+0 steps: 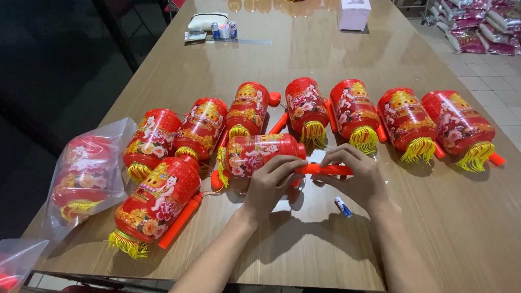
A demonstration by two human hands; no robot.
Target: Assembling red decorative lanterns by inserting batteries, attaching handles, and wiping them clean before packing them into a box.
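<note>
left hand [271, 183]: fingers closed over the near end of an orange handle [325, 169], right where it meets a red lantern [259, 154].
right hand [354, 175]: fingers curled narrow, handle pinched from above at its middle; fingertips touching the plastic.
handle: held level just above the table [350, 62], running left to right between both hands; right tip shown past the right thumb.
held lantern: lying on its side, yellow fringe end pointed left, body just left of the left hand, touching or nearly touching the table; which one cannot be told.
battery [343, 207]: small, blue and white, lying flat on the table just below the right hand, apart from it.
lantern row [354, 108]: seven more red lanterns laid side by side in an arc behind the hands, fringes toward the camera, orange handles seen between some of them.
near lantern [158, 201]: one lantern with its handle lying at an angle on the left, closer to the table edge, well apart from the hands.
bags [87, 175]: clear plastic bag with more red lanterns inside at the left edge of the table; a second bag seen partly at the bottom left corner.
far end: pink tissue box [354, 11] standing upright; small tins [224, 30] and a white pouch grouped near the far left edge.
floor right: packed pink and white bags [487, 17] stacked beside the table.
</note>
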